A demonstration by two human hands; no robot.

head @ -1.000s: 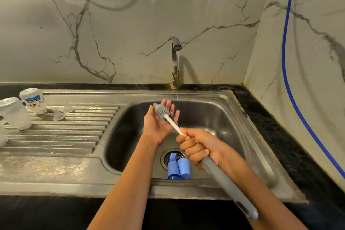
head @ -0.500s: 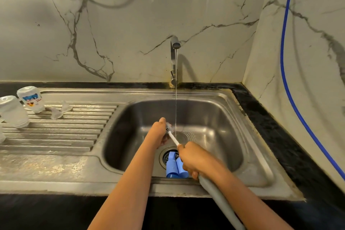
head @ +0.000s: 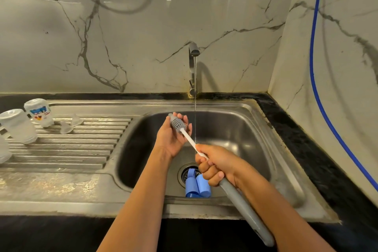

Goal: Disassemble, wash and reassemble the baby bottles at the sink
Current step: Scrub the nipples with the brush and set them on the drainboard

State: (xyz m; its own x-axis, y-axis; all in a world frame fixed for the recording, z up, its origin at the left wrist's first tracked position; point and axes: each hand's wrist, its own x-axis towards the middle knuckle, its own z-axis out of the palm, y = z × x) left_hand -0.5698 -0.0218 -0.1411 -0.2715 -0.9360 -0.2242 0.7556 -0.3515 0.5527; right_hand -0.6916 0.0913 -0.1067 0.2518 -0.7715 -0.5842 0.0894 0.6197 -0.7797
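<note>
My right hand (head: 213,166) grips a long grey bottle brush (head: 243,208) by its handle, over the steel sink (head: 266,129). The brush's grey ribbed head (head: 178,124) lies in the upturned palm of my left hand (head: 173,137), whose fingers are loosely spread behind it. A thin stream of water falls from the tap (head: 193,67) just right of my left hand. Two blue bottle caps (head: 197,186) lie by the drain. Two clear bottle bodies (head: 38,112) (head: 17,126) stand upside down on the draining board, with two clear teats (head: 66,128) (head: 76,119) beside them.
The ribbed draining board (head: 71,149) fills the left side. A black counter edge (head: 317,159) runs along the right. A blue hose (head: 315,67) hangs down the right marble wall. Another clear piece (head: 3,149) sits at the far left edge.
Both hands have come back up out of the basin. The brush head, which was low near the drain half a second ago, lies in my left palm again.
</note>
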